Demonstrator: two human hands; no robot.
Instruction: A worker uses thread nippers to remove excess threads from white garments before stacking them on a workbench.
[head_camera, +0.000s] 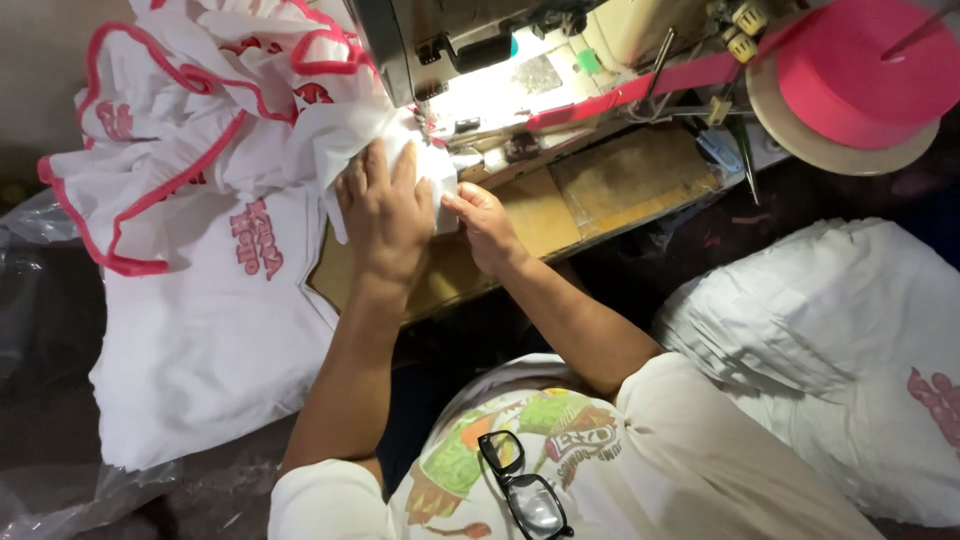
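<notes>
Under the sewing machine (520, 60) head, left hand (385, 215) spread flat, pressing white fabric (350, 135); right hand (480, 220) pinching its edge beside the needle. Risks: fingertips drifting too close to the needle; pink-trimmed pile (170, 150) at far left dragging the seam off line.

White fabric piece (420, 165) lies bunched flat under the sewing machine's needle.

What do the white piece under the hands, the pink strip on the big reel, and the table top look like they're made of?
White piece: soft woven cloth, matte; it creases and folds.
Pink strip: likely fabric tape, wound flat in smooth layers.
Table top: apparently worn wood or laminate, brown and scuffed.
</notes>
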